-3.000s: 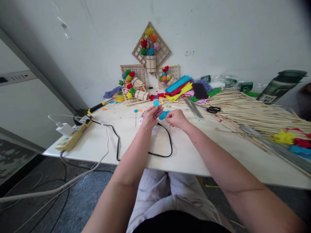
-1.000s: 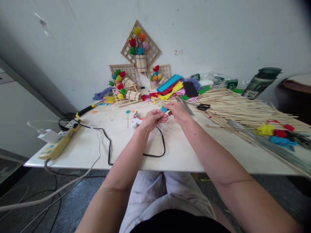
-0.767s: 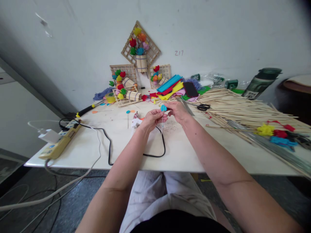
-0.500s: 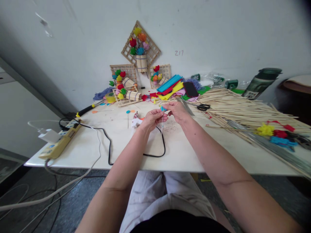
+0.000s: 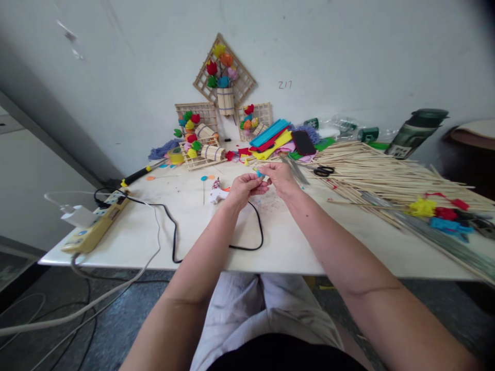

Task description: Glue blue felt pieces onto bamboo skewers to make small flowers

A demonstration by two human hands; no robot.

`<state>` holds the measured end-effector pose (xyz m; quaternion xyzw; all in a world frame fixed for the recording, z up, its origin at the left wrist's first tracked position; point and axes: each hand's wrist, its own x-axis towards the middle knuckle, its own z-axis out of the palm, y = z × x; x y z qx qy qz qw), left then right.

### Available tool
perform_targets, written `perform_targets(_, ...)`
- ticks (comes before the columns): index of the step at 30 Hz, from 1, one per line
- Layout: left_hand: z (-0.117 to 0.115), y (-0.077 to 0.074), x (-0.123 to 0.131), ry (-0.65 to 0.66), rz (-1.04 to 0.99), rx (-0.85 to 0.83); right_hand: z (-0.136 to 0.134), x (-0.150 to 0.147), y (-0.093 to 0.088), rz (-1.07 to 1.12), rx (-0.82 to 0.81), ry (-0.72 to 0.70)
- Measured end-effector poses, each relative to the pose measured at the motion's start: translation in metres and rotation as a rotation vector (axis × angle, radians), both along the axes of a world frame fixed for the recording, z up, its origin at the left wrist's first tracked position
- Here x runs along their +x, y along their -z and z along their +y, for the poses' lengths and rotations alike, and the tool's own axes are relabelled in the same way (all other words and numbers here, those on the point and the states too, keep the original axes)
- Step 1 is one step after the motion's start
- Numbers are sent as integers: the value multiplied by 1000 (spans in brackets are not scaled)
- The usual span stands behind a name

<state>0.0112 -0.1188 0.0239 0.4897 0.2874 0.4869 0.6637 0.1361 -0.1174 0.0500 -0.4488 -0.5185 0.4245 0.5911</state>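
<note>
A small blue felt flower (image 5: 260, 174) is pinched between both hands above the middle of the table. My left hand (image 5: 246, 188) is closed on it from the left and below, its fingertips partly covering it. From the right, my right hand (image 5: 282, 178) grips the flower's upper edge between thumb and fingers. The thin stem under the flower barely shows among the fingers. A white glue gun (image 5: 217, 194) lies just left of my left hand, partly hidden by it. Farther left, a blue disc (image 5: 203, 178) on a thin wire lies beside a small orange piece.
A cream power strip (image 5: 101, 222) with cables sits on the left. Woven stick panels with felt flowers stand behind. Stacked felt sheets (image 5: 270, 138), a phone (image 5: 303, 142), black scissors (image 5: 324, 170) and many thin wooden sticks (image 5: 386, 172) spread right. A dark bottle (image 5: 416, 133) leans at the far right.
The flower's stem, earlier hanging straight down below the hands, has turned and now hardly shows. Both hands remain in nearly the same place, fingers slightly shifted on the felt.
</note>
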Motion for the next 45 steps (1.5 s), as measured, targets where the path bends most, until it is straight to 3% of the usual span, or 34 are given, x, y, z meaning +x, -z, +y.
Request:
perform_targets(11,-2,-4,0,-43,52,22,5,2,6,-55,42,18)
perform_targets(21,2,-10,-12,-125,-72,1,-3,6,-4,-29,-32,-42)
perform_targets(24,5,-18,-26,-251,-158,41,2,4,6,-190,-34,3)
perform_targets(29,10,-28,-54,-489,-320,91,6,-16,27,-605,137,29)
perform_targets(34,13,-29,-70,-603,-431,126,-2,-49,25,-1136,275,-159)
perform_targets(37,14,-29,-74,-641,-454,143,-3,-71,23,-1417,256,-249)
perform_targets(41,15,-29,-81,-681,-488,174,-1,-94,30,-1522,260,-217)
perform_targets(45,13,-32,-92,-741,-530,165,-2,-98,35,-1516,328,-143)
